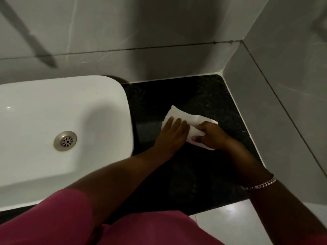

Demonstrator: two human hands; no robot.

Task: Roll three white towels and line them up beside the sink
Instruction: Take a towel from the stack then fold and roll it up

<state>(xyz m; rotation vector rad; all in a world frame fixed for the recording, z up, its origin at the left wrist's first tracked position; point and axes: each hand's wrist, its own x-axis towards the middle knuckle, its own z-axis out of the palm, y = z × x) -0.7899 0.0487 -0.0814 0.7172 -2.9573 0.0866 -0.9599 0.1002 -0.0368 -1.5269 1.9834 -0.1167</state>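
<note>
One white towel (pixel 187 119) lies on the black counter (pixel 203 96) to the right of the white sink (pixel 53 112). My left hand (pixel 172 133) rests flat on the towel's left part, fingers spread over it. My right hand (pixel 210 136) grips the towel's right end, fingers curled around the bunched cloth. The towel's near part is hidden under both hands. No other towel is in view.
The sink has a metal drain (pixel 65 140). Grey tiled walls (pixel 159 32) close the counter at the back and right. A light floor (pixel 228 220) shows below the counter's front edge. A bracelet (pixel 258 185) is on my right wrist.
</note>
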